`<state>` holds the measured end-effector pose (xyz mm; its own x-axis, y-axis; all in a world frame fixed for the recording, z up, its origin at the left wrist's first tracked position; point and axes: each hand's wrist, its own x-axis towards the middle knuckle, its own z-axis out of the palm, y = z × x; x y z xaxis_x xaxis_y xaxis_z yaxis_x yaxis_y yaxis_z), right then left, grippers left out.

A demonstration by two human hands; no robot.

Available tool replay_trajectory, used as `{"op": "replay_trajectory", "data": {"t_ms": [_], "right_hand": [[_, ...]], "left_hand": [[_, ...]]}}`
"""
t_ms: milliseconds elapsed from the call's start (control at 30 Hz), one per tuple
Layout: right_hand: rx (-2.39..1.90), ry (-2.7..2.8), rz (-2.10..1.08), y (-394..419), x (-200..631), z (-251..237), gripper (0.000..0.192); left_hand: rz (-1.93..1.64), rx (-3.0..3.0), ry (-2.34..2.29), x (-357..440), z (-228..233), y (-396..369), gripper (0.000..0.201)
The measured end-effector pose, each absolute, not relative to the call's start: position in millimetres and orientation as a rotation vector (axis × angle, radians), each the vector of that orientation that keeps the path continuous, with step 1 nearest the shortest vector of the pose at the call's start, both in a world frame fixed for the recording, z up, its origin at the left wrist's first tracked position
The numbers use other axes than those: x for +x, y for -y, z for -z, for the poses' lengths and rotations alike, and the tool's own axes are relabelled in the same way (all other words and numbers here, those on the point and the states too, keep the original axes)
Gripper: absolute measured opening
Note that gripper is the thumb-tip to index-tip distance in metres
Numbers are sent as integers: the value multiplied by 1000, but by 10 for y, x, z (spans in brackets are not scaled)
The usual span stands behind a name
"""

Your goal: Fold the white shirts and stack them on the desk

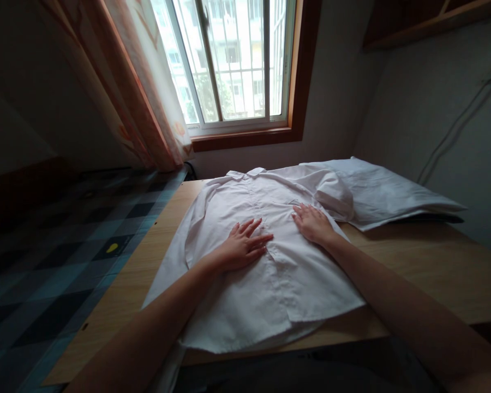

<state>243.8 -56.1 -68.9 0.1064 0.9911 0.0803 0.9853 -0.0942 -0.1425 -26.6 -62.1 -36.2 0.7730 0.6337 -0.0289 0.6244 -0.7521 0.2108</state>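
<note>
A white button-up shirt (229,295) lies front side up on a wooden board (396,256), its collar toward the window and its hem toward me. My left hand (245,245) rests flat on the shirt's middle, fingers spread across the button line. To the right of the buttons, my right hand (311,222) lies palm down on the cloth near the chest, fingers stretched out. Neither hand grips the fabric. One sleeve runs down the shirt's left side; the other is bunched at the upper right.
At the back right, a folded white cloth (396,191) lies on the board with something dark under its edge. A bed with a checked cover (69,240) adjoins the board's left side. Beyond are a curtain (126,82) and a barred window (241,71). A cable (450,131) hangs on the right wall.
</note>
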Motion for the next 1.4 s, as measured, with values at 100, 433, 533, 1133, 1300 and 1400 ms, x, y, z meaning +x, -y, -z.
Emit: {"op": "replay_trajectory", "data": {"t_ms": [100, 433, 533, 1133, 1300, 1400], "right_hand": [[-2226, 1966, 25, 566, 2456, 683, 53], [-1564, 2386, -40, 644, 2016, 632, 47], [-1580, 2424, -123, 643, 1979, 709, 49], [-1617, 2430, -149, 672, 1974, 663, 53], [-1614, 2432, -171, 693, 1968, 641, 53], [-1615, 2430, -188, 706, 1965, 616, 53]], "left_hand": [[-42, 2754, -996, -268, 347, 626, 48], [-30, 2787, -1039, -253, 382, 581, 62], [-94, 2790, -1085, -251, 372, 530, 66], [-42, 2514, -1791, 7, 477, -347, 56], [16, 2467, -1920, -262, 456, -448, 63], [35, 2457, -2017, -355, 438, -517, 66]]}}
